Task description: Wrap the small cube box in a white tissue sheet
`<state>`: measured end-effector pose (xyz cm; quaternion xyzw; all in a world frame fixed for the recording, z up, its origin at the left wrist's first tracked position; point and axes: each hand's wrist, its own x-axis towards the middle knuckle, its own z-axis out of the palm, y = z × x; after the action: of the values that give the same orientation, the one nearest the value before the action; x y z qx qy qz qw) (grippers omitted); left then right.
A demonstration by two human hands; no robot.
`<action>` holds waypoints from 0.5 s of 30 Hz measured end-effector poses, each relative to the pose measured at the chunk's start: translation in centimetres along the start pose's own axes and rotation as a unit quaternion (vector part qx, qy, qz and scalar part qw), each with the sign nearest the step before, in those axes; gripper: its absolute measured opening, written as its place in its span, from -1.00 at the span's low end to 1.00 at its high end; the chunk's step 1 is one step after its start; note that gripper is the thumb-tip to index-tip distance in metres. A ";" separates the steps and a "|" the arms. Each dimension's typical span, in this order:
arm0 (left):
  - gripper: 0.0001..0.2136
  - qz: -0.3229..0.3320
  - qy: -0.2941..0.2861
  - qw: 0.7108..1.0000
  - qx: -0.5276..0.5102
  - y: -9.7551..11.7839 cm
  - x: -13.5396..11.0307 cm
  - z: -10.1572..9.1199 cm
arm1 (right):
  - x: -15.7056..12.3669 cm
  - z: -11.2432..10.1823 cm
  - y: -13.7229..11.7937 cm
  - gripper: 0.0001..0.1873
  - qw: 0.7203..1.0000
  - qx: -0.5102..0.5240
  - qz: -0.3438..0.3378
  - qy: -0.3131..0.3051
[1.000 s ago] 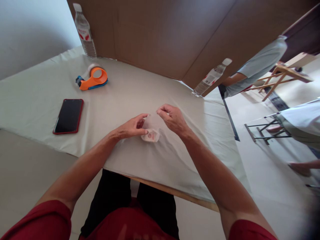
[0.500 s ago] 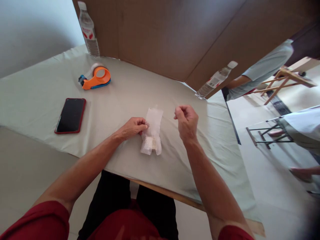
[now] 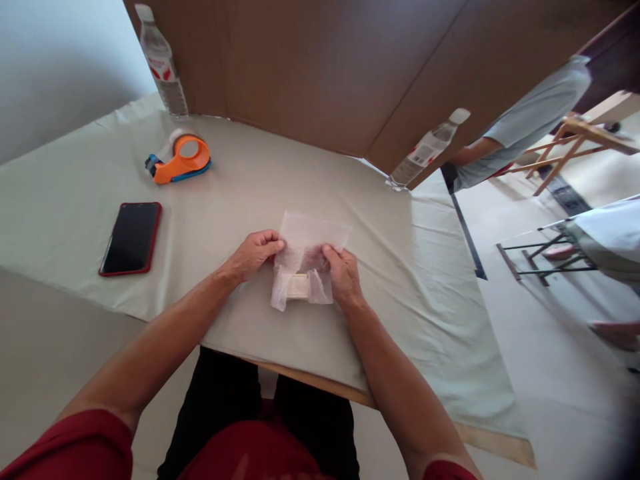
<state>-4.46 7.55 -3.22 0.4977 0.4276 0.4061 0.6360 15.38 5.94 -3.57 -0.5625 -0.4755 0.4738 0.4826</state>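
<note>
A sheet of translucent white wrap, perhaps bubble wrap (image 3: 313, 228), lies spread near the table's front edge. On its lower part sits a small cream-coloured block or box (image 3: 297, 286), with the wrap's edges folded up at both sides of it. My left hand (image 3: 257, 253) pinches the left edge of the wrap between thumb and fingers. At the opposite edge my right hand (image 3: 344, 272) grips the wrap, thumb on top, its fingers partly behind the see-through sheet.
An orange tape dispenser (image 3: 183, 160) and a red-cased phone (image 3: 131, 238) lie on the left of the cloth-covered table (image 3: 240, 180). Two water bottles, one left (image 3: 163, 63) and one right (image 3: 427, 150), stand by a cardboard panel (image 3: 310, 73). Beyond it, a person's sleeve (image 3: 535, 123) shows.
My right hand has come in from the right and taken hold of the wrap's right edge. The wrap has opened out wider, uncovering more of the cream block. The view has shifted slightly.
</note>
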 end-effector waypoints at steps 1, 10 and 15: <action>-0.77 0.007 0.026 0.999 0.027 0.0 0.1 0.0 | 0.1 -0.1 0.2 -0.64 0.998 0.051 0.027 -0.001; -0.66 0.113 0.069 0.947 0.293 1.0 -1.6 0.4 | -0.6 -0.1 -0.3 -0.51 0.988 0.086 0.061 -0.110; -0.78 0.082 0.019 0.941 0.329 0.8 -1.3 0.1 | -0.6 -0.1 -0.2 -0.45 0.980 0.095 0.079 -0.156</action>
<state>-4.88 6.46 -2.20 0.7046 0.5075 0.3025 0.3931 15.37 5.35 -3.29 -0.4693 -0.4513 0.6355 0.4150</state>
